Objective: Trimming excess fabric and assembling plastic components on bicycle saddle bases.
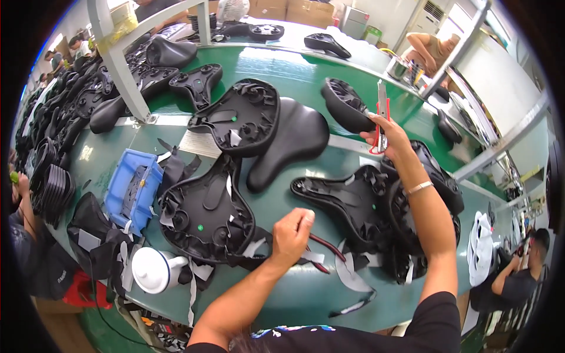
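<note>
My left hand (291, 234) is closed around a dark, red-handled tool (325, 247) that lies low over the green table (294, 294). It sits between two upside-down black bicycle saddles, one on the left (206, 215) and one on the right (347, 203). My right hand (388, 134) is raised farther back and grips a red-handled cutter (382, 109) with its metal blade pointing up. The cutter is right beside a tilted black saddle (344, 106). Grey and white scrap strips (348, 275) lie near my left hand.
More saddles lie behind: one inverted (241, 115), one upright (294, 138), and stacks at the left (65, 117). A blue tray (134, 189) and a white cup (152, 269) sit at the near left. A grey frame post (120, 65) stands on the table. A person (521, 276) works at the right.
</note>
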The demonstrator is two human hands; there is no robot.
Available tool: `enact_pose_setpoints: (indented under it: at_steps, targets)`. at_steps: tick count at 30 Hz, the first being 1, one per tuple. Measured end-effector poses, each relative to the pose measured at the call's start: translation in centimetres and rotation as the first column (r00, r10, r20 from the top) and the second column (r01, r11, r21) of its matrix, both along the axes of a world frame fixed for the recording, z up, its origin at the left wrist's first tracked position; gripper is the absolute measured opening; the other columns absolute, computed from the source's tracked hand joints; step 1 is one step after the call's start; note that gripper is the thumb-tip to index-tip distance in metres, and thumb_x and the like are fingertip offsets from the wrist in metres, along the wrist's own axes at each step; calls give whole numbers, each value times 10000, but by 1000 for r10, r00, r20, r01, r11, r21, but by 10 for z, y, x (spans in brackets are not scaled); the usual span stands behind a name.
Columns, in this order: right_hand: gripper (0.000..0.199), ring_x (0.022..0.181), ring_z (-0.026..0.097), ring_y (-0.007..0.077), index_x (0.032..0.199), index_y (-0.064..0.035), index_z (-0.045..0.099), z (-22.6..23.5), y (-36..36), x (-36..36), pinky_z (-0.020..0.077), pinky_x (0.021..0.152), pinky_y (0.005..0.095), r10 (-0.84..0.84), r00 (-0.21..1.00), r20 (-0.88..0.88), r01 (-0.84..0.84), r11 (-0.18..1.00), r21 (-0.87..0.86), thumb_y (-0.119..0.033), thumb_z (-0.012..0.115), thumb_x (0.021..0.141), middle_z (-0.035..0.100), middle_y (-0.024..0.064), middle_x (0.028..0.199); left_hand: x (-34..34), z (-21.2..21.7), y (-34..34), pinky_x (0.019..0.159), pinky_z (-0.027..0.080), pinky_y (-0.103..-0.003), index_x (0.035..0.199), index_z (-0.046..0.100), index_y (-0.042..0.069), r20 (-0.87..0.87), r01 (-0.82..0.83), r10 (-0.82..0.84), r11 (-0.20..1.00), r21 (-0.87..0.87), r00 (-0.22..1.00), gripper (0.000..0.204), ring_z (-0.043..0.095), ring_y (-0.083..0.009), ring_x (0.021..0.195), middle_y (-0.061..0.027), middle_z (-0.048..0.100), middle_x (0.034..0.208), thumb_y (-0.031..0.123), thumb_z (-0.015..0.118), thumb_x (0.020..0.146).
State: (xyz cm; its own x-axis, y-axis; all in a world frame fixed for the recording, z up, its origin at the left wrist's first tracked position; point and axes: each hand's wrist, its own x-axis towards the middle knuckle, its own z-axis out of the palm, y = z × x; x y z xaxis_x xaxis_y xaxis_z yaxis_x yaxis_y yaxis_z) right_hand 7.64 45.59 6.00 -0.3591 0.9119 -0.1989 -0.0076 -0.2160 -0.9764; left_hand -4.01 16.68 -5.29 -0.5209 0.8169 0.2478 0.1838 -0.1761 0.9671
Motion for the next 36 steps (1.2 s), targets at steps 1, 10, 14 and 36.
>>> enact_pose_setpoints:
  at_steps: [1, 10, 14, 36]
  targets:
    - [355, 574, 656, 229, 1053, -27, 466, 12, -31, 13, 519, 394, 286, 71, 997, 29, -71, 997, -1, -202, 674, 824, 575, 137, 843, -1, -1, -5, 578, 446, -305, 888, 605, 10, 111, 45, -46, 999, 12, 993, 245, 545, -180, 603, -84, 588, 698, 237, 531, 946]
    - [219, 720, 562, 77, 987, 2, 607, -6, -252, 127, 478, 660, 219, 340, 867, 364, -443, 861, 251, -77, 678, 796, 602, 15, 819, -24, 52, -40, 864, 492, -329, 1342, 392, -15, 678, 529, -339, 844, -86, 652, 671, 580, -181, 1002, -128, 562, 1132, 399, 618, 865]
    - [376, 720, 601, 133, 1072, -2, 585, -28, -290, 138, 488, 681, 272, 265, 851, 454, -350, 930, 112, -136, 748, 761, 642, 82, 852, -14, 58, -80, 743, 515, -268, 1241, 456, -2, 638, 546, -277, 793, -270, 718, 576, 604, -136, 847, -82, 580, 1040, 342, 664, 829]
    - [519, 836, 630, 445, 1349, -77, 418, -55, -422, 179, 531, 691, 436, 104, 772, 628, -465, 765, 446, -124, 617, 872, 634, 246, 977, 6, 80, -159, 684, 424, -242, 998, 569, -30, 279, 60, 87, 876, -478, 956, 438, 497, -105, 753, -38, 560, 845, 327, 672, 765]
